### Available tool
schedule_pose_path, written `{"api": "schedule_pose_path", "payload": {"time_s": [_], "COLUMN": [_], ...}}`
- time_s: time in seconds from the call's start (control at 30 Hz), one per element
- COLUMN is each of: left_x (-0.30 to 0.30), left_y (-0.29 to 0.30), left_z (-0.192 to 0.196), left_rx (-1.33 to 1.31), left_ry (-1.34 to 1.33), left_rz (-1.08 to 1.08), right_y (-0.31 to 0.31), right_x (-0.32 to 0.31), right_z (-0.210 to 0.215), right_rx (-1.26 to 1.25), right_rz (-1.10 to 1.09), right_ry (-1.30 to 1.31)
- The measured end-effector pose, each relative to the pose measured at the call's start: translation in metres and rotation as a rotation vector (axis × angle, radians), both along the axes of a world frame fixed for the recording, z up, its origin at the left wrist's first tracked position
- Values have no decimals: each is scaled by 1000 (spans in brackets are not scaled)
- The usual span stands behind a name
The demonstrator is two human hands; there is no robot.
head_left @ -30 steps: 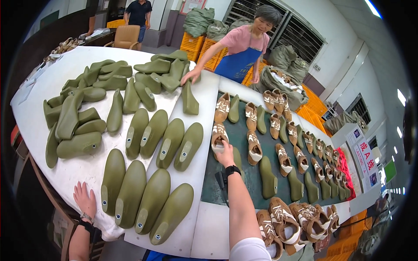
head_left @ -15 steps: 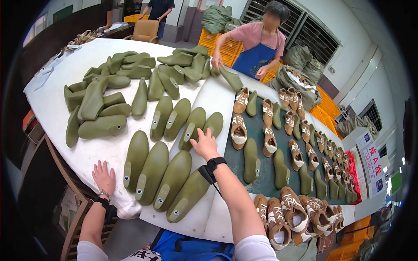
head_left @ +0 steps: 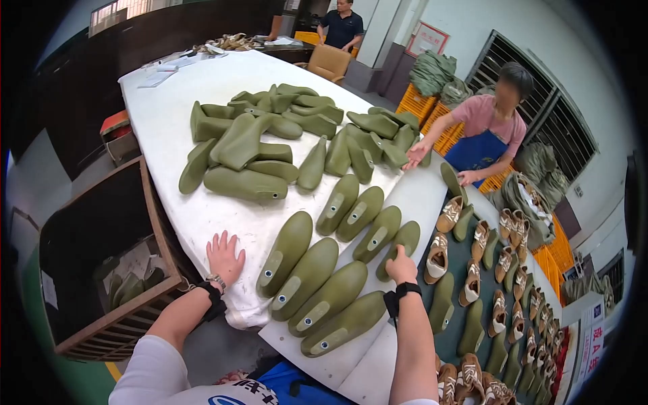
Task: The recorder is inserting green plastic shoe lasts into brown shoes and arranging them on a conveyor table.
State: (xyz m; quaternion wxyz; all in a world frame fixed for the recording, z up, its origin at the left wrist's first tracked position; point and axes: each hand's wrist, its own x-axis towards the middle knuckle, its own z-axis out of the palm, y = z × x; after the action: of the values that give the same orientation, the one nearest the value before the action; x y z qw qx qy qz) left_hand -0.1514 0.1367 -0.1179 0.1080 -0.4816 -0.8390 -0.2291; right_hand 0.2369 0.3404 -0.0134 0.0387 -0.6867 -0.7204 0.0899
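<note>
My left hand (head_left: 225, 259) lies open on the white tabletop, fingers spread, to the left of the nearest green shoe lasts. My right hand (head_left: 401, 268) is closed around the near end of the rightmost shoe last (head_left: 406, 237) in the farther row. To its left lie a shoe last (head_left: 376, 234) and others of that row, set side by side at a slant. Closer to me is a row of longer shoe lasts (head_left: 329, 298), each with a round metal-rimmed hole near its lower end. Part of my right fingers is hidden behind the hand.
A heap of shoe lasts (head_left: 239, 145) covers the table's far middle. On the right, a dark green surface (head_left: 451, 341) carries brown sneakers (head_left: 437, 260) and lasts in rows. A co-worker in a blue apron (head_left: 476, 156) reaches in there. A wooden-framed bin (head_left: 152, 260) stands at left.
The view has swung left, so everything sits farther right. My right hand's spread fingers have closed on the end of the rightmost last. My left hand stays flat on the table.
</note>
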Motion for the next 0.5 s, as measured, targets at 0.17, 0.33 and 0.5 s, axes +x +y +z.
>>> {"api": "schedule_pose_path", "payload": {"time_s": [0.17, 0.33, 0.5], "left_x": [-1, -22, 15], "left_y": [3, 22, 131], "left_z": [-2, -2, 104], "left_rx": [-6, -15, 82], "left_ry": [-8, -116, -337], "left_rz": [-21, -167, -683], "right_y": [-18, -16, -9], "right_x": [0, 7, 13], "right_z": [-11, -8, -1], "right_rx": [95, 23, -58], "right_rz": [36, 57, 71], "right_ry": [-35, -43, -31]}}
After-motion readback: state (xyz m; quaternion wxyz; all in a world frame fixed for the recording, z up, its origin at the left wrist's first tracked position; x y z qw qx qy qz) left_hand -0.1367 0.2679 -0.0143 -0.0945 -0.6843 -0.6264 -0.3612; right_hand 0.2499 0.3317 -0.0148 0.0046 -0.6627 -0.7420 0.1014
